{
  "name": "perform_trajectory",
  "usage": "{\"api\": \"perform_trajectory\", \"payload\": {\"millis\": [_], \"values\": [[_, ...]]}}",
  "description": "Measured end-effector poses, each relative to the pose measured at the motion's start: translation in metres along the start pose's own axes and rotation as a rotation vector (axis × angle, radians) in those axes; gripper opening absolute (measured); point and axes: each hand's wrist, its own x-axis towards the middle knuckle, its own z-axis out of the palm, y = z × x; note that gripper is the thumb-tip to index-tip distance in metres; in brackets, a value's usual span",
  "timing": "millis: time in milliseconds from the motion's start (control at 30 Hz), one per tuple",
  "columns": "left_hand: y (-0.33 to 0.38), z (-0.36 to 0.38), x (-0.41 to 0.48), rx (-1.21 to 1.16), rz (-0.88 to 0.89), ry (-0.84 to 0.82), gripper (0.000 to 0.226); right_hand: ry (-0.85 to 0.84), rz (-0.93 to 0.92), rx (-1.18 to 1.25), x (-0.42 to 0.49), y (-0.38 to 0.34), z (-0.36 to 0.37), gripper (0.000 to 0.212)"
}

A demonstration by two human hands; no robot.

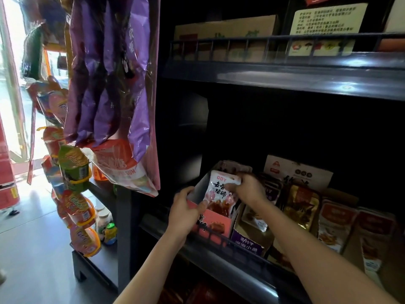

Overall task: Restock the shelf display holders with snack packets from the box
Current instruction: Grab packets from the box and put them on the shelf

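Glossy plastic snack packet (219, 189); matt cardboard display holder (215, 224); dark metal shelf (285, 82).

- Daylight from the glass doorway (13, 51) at far left is blown out to white.
- The dark metal shelving unit (285, 84) lies in deep shadow.
- Glare spots dot its glossy front strip (350, 62); the hanging purple plastic bags (114, 62) shine.
- Dim light reaches the white snack packet (218, 189) the right hand (249, 187) pinches and the pink cardboard box (217, 224) the left hand (186, 209) grips.
- Lines bow near the edges; fine print is soft.
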Motion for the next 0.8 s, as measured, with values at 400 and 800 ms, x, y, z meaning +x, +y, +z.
{"api": "perform_trajectory", "payload": {"millis": [400,800], "values": [[0.003,0.000,0.008,0.059,-0.001,-0.024,0.063,0.129,-0.125,0.210,0.010,-0.002,-0.005,0.018],[0.001,0.001,0.008,0.063,0.003,-0.022,0.065,0.311,-0.154,-0.369,0.041,0.022,0.003,0.043]]}}
